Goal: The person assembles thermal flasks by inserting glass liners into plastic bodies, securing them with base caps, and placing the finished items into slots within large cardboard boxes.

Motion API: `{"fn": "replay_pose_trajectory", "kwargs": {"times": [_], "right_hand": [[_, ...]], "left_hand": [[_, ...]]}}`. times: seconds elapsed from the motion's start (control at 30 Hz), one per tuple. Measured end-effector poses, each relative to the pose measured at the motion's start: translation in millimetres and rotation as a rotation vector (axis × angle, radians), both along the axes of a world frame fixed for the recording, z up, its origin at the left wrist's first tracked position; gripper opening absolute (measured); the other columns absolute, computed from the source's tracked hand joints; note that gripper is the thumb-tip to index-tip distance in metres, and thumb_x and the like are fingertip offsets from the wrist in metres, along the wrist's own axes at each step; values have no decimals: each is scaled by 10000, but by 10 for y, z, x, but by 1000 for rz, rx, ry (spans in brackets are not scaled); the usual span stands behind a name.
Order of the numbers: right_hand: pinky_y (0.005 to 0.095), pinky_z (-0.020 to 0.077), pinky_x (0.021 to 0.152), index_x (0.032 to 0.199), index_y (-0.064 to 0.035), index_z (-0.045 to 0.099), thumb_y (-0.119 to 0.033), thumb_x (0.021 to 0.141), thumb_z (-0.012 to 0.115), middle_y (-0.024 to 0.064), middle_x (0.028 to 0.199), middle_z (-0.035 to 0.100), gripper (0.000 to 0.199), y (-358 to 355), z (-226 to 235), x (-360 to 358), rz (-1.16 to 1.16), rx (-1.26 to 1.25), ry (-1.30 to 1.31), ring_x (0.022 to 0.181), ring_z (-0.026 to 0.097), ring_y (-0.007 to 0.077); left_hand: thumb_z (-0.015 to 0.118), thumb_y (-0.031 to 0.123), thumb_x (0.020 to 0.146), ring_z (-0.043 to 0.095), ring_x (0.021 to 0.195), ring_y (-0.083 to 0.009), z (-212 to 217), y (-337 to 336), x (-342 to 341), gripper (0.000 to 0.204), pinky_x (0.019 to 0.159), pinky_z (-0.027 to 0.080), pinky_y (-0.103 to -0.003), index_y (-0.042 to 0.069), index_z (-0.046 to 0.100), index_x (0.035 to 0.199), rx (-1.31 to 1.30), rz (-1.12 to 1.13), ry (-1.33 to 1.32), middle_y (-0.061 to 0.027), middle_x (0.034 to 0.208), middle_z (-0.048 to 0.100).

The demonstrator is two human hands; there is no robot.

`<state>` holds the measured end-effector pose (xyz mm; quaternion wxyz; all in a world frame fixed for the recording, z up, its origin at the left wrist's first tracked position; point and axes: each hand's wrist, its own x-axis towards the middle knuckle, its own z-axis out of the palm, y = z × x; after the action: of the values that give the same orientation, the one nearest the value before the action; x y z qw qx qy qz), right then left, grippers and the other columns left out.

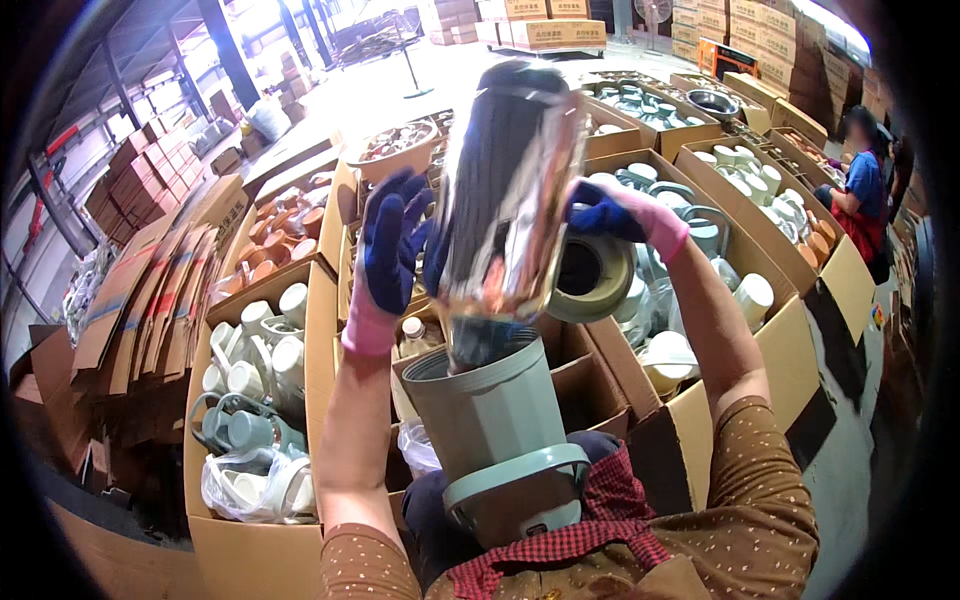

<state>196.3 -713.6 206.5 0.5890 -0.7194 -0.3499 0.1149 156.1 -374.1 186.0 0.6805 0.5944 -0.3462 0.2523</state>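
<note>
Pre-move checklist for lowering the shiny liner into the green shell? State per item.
1. Left hand on the silver liner: ok, gloved palm against its left side.
2. Right hand on the liner: ok, fingers wrap its right side.
3. Liner bottom over the mouth of the green shell: ok, lower end sits at the opening.
4. Liner in line with the shell: not ok, it tilts to the right at the top.
5. Shell steady: ok, propped between the knees on the lap; its handle faces the person.
6. Shell inside free of debris: cannot tell, liner hides it.
</note>
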Motion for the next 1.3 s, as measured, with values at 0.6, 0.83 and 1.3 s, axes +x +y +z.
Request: {"fn": "replay_pose_trajectory", "kwargs": {"times": [0.6,0.83,1.3], "right_hand": [[389,528,897,1500,-116,438,-176,886,746,212,1221,622,690,84,-887,-874,-430,-389,-644,1072,660,373],[362,429,1099,1393,13,530,-287,1039,542,123,1311,635,463,133,-947,-511,-425,836,-27,1205,594,211],[471,449,1084,1453,-83,472,45,814,697,291,1477,406,689,1194,234,-1294,-416,-154,-1038,1380,427,458]], "left_hand": [[499,264,1028,685,988,-189,-66,-118,-513,337,852,549,-351,16,688,1157,1129,-86,555,-68,1065,732],[585,153,992,622,1123,-172,3,-204,-656,304,1031,455,-307,9,686,1240,795,-518,731,-78,1229,699],[718,68,887,561,1258,-253,400,-352,-1324,609,1088,432,-373,13,443,1428,-314,-49,354,-154,1390,553]]}}
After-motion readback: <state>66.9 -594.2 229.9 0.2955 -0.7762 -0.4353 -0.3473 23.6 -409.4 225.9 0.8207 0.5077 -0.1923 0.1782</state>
